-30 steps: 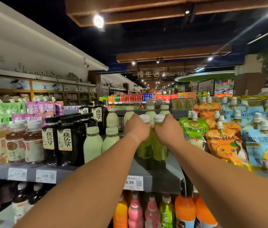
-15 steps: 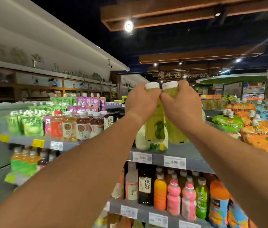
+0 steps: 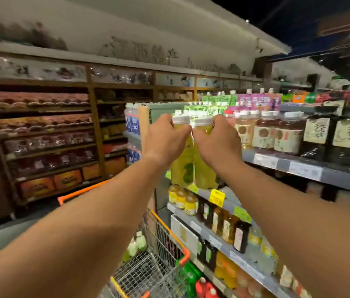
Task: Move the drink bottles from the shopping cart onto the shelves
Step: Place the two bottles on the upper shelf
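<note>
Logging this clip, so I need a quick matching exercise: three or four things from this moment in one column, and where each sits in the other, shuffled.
Things:
1. left hand
2. right hand
3. shopping cart
4. black bottles

Places:
A. on the upper shelf, far right
B. low, under the forearms
C. grips the green bottle nearer the shelves
D. grips the green bottle nearer the aisle

Pairs: 1-D, 2-C, 3-B, 4-A
</note>
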Motion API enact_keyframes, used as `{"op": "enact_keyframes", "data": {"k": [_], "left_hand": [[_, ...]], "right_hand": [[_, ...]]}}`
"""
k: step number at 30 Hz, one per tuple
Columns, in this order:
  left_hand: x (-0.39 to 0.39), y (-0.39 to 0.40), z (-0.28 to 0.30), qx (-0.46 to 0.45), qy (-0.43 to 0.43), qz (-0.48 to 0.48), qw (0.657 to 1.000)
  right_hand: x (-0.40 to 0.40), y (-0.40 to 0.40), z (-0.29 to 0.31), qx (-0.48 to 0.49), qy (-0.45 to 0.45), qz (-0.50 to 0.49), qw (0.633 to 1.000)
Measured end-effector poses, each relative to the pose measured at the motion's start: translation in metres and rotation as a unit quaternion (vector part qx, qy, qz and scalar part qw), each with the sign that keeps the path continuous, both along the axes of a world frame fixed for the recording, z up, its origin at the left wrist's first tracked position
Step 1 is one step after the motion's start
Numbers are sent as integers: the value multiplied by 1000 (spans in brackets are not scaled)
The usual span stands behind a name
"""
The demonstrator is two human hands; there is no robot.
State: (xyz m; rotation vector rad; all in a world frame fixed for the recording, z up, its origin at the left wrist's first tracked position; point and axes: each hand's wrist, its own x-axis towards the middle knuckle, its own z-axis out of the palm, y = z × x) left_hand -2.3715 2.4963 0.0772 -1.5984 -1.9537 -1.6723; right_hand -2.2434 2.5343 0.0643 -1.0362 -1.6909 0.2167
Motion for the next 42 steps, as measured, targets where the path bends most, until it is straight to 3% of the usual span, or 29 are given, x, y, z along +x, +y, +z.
{"op": "enact_keyframes", "data": {"k": [8, 13, 19, 28, 33, 42], "left_hand": [[-175, -19, -77, -66, -19, 157, 985], [-252, -8, -134, -104, -77, 227, 965], [-316, 33, -208, -136, -161, 233, 949], [-379, 115, -306, -225, -189, 214, 932], [-402, 166, -396, -261, -241, 227, 907], [-437, 247, -610, -365, -321, 308, 818]], "right_hand": [[-189, 16, -74, -59, -46, 150, 986], [-276, 42, -128, -91, -98, 211, 968], [-348, 89, -188, -155, -160, 222, 949], [-412, 176, -289, -229, -195, 215, 929], [-448, 237, -377, -268, -248, 229, 902], [-508, 322, -586, -355, -320, 353, 804]]}}
